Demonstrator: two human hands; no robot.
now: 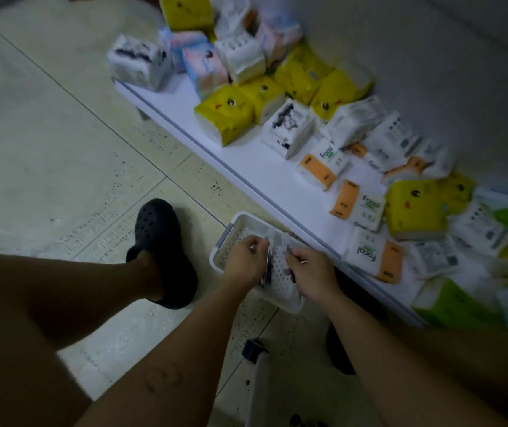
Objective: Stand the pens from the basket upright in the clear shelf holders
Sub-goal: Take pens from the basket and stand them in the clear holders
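- Forearms (185,349) reach down from the bottom edge to a white basket (229,224) on the tiled floor (46,155), just beside a low white shelf (246,167).
- Left hand (242,260): fingers curled round a small bunch of dark pens (266,269), held over the basket.
- Right hand (311,274): fingers pinch a thin dark pen (289,252); blurred, detail unclear.
- Tissue packs (225,115) crowd the shelf.
- Black clog (160,241) left of the basket.

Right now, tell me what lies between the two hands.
In the head view, dark pens, gripped by the left hand and the right hand, above the perforated floor of the white basket.
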